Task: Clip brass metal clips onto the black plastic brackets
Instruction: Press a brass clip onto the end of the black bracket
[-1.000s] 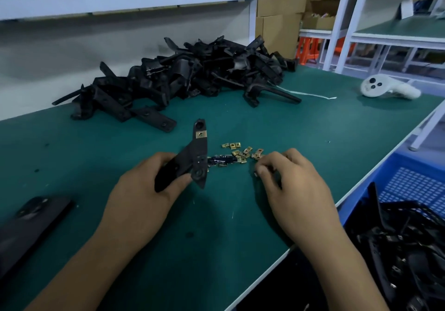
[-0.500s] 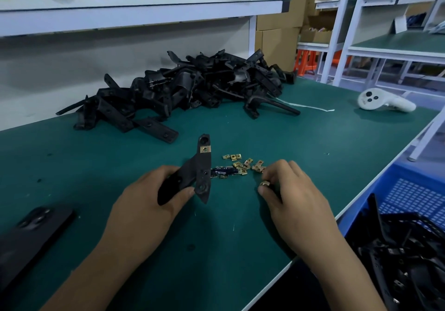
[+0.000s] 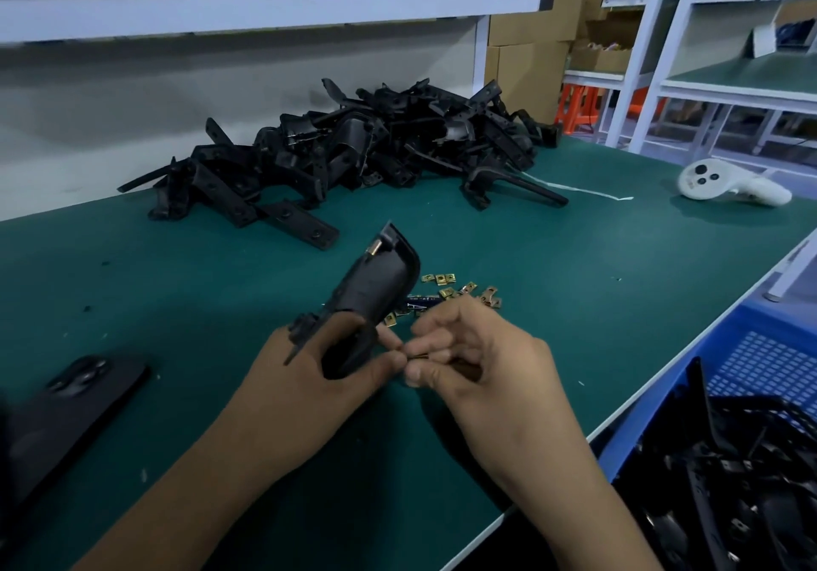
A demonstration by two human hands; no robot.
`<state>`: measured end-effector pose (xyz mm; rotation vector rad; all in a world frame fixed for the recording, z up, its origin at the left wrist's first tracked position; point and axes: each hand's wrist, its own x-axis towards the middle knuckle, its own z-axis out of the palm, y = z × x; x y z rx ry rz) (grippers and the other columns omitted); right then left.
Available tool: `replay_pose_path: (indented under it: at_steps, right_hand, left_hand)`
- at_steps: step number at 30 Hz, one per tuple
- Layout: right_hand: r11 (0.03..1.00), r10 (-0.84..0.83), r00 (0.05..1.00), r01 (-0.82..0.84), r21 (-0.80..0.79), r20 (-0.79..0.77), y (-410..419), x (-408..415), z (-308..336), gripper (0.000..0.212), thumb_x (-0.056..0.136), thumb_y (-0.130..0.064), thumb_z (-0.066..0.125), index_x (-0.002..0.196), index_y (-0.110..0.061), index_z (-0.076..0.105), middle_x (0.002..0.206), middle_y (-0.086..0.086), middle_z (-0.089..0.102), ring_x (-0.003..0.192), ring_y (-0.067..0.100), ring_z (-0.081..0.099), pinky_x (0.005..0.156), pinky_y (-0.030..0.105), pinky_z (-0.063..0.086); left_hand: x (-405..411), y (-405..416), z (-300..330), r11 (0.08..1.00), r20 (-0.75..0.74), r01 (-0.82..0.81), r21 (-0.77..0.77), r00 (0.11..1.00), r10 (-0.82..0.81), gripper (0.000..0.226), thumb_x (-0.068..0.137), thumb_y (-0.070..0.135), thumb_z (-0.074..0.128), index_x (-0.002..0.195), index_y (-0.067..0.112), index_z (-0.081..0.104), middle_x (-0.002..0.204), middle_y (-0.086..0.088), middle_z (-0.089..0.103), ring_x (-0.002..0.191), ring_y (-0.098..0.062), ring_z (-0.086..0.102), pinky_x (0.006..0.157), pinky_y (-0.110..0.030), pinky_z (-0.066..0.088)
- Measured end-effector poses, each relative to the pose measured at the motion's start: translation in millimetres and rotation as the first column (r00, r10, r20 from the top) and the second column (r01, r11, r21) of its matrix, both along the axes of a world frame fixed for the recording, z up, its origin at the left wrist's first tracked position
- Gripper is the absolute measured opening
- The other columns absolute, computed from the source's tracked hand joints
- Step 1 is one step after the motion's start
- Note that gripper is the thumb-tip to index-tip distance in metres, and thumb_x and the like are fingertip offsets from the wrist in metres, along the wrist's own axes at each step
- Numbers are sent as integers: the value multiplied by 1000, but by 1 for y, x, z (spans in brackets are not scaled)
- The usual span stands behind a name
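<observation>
- Black plastic bracket (image 3: 376, 301) is gripped at its near end by the left hand (image 3: 327, 389), fingers curled round it; its far end tilts up and away, with one brass clip (image 3: 374, 250) already seated there.
- The right hand (image 3: 477, 371) pinches a small brass piece (image 3: 420, 356), fingertips close to the left thumb.
- Loose brass clips (image 3: 460, 289) lie on the green mat (image 3: 574, 287) just beyond the hands.
- The pile of black brackets (image 3: 376, 150) sits farther back; a white controller (image 3: 729, 183) lies far right, a blue crate (image 3: 769, 371) near right.
</observation>
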<state>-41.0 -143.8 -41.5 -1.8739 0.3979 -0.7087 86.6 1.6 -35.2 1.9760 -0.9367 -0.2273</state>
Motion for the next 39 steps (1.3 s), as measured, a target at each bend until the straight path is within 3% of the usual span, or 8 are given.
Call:
replay_pose_path:
  at_steps: [3, 5, 7, 10, 13, 16, 24, 39]
  right_hand:
    - [998, -24, 999, 22, 66, 32, -2, 0, -1, 37, 80, 2, 82, 90, -30, 67, 82, -7, 76, 77, 12, 74, 78, 29, 61]
    - [984, -39, 996, 25, 179, 79, -1, 1, -1, 34, 80, 3, 83, 89, -27, 68, 79, -1, 77, 71, 17, 76, 74, 34, 64]
    - [964, -44, 992, 10, 266, 120, 0, 1, -1, 30, 79, 1, 85, 86, -24, 71, 76, 5, 77, 69, 23, 76, 71, 39, 65]
    - [933, -45, 979, -31, 357, 201, -2, 1, 0, 19, 82, 5, 80, 83, -14, 77, 75, 14, 76, 70, 30, 77, 68, 39, 65]
    - [877, -35, 960, -104, 470, 278, -5, -2, 5, 13, 88, 10, 70, 91, -1, 76, 80, 21, 76, 73, 33, 77, 67, 34, 64]
    - [823, -9, 950, -170, 543, 311, -8, -6, 10, 9, 89, 7, 69, 94, 3, 74, 83, 25, 76, 75, 31, 78, 67, 29, 63]
    - [799, 27, 950, -207, 565, 311, -10, -9, 12, 11, 82, -1, 73, 92, 4, 76, 85, 29, 74, 75, 34, 77, 68, 35, 63]
    - [778, 84, 944, -262, 571, 320, -14, -11, 13, 25, 74, -16, 81, 94, -1, 78, 88, 28, 75, 76, 31, 75, 68, 32, 61]
  left_hand:
    - [-3, -3, 1, 998, 109, -32, -53, 993, 37, 13, 85, 28, 84, 86, 36, 73, 83, 16, 73, 80, 1, 68, 71, -7, 48]
    - [1, -3, -1, 993, 159, -103, -51, 981, 110, 16, 82, 43, 84, 89, 35, 72, 82, 18, 72, 79, -2, 69, 77, -24, 56]
    - [8, 1, 0, 990, 227, -138, 6, 965, 133, 37, 78, 65, 69, 107, 43, 67, 96, 23, 71, 91, 0, 67, 83, -36, 56]
    - [12, 8, 2, 989, 309, -106, 102, 949, 70, 49, 88, 75, 48, 136, 65, 44, 118, 28, 60, 108, 6, 56, 87, -22, 46]
    - [12, 8, 1, 991, 377, -78, 106, 926, 32, 51, 94, 62, 50, 141, 72, 35, 107, 21, 54, 98, 0, 57, 83, -28, 50]
    - [11, 5, 1, 993, 400, -99, 66, 914, 64, 53, 93, 65, 45, 143, 72, 32, 100, 17, 49, 89, -3, 55, 71, -23, 45]
    - [15, 4, -1, 995, 409, -91, 34, 910, 69, 55, 93, 62, 46, 146, 69, 32, 96, 14, 48, 85, -8, 54, 70, -27, 45]
    - [16, 2, -4, 1000, 333, -29, 0, 942, 27, 56, 90, 62, 49, 143, 71, 35, 97, 12, 51, 90, -10, 55, 81, -29, 48]
